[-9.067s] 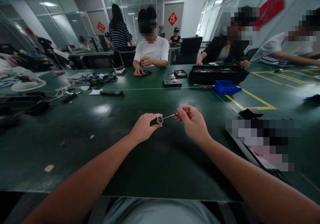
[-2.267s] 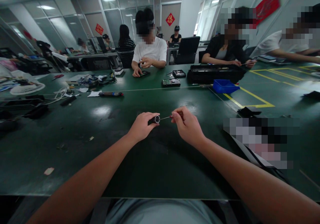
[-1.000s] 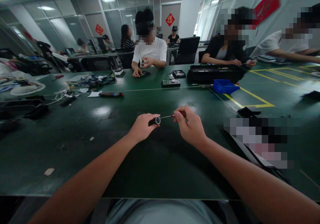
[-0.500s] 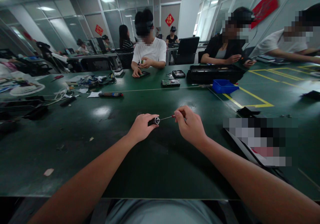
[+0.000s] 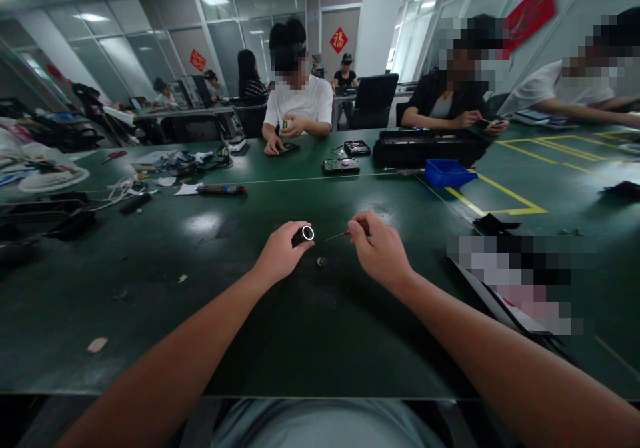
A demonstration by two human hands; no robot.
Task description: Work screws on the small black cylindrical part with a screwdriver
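Observation:
Near the middle of the green table, my left hand [image 5: 283,251] grips a short black cylinder [image 5: 303,236] with a bright ring at its end, which faces right. My right hand [image 5: 381,247] pinches the red handle of a thin screwdriver [image 5: 339,235]. Its metal shaft points left toward the cylinder, and a gap separates the tip from the ring. A small round metallic piece [image 5: 321,261] is just below that gap, over the table; whether it touches the surface is hard to tell.
Hard drives [image 5: 341,166], a long black case [image 5: 431,148] and a blue bin [image 5: 450,173] stand farther back. A dark tool [image 5: 221,189] and tangled cables [image 5: 197,160] lie at the left. Several people sit around. A blurred-out flat item [image 5: 515,288] is at the right.
The small metallic piece has come out of the cylinder's end and is now below it. The screwdriver tip is now apart from the cylinder, which my left hand has tilted slightly upward.

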